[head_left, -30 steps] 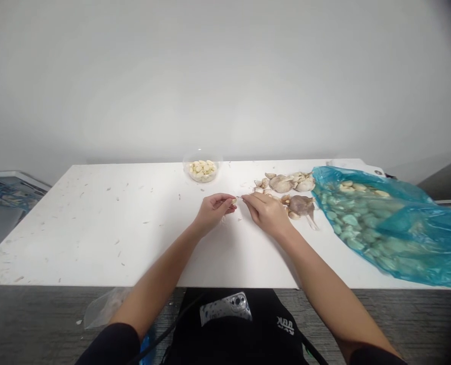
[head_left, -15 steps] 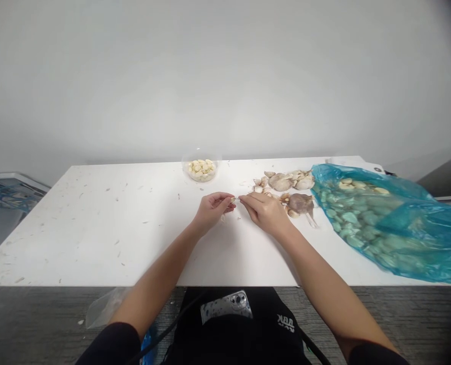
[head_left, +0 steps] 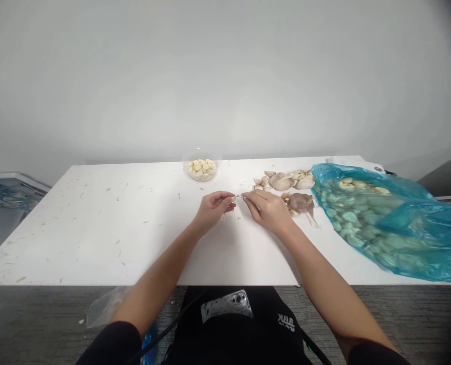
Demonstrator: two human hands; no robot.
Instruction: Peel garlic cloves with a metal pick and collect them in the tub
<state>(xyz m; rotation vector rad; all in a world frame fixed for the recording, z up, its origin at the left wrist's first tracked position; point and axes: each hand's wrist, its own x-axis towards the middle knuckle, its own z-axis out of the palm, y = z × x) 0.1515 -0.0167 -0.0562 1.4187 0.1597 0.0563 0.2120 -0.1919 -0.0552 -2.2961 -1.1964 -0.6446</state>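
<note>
My left hand [head_left: 215, 209] is closed, pinching a small garlic clove [head_left: 233, 199] between thumb and fingers above the middle of the white table. Facing it, my right hand [head_left: 265, 207] has its fingertips pinched on a thin pale strip, apparently garlic skin [head_left: 239, 196], that spans the short gap to the clove. Just beyond my right hand lie loose unpeeled cloves and garlic bulbs [head_left: 282, 181]. Another purplish garlic bulb [head_left: 300, 203] sits right beside that hand. Peeled cloves fill a clear plastic bowl [head_left: 202, 177] farther back.
A large blue plastic bag [head_left: 408, 223] full of garlic cloves covers the table's right side. Bits of skin are scattered over the white table [head_left: 96, 223], mostly on the left. A phone [head_left: 227, 306] rests on my lap. The wall stands behind the table.
My right hand has drawn slightly to the right, away from the clove, and more of the thin strip shows between the hands. My left hand has hardly moved.
</note>
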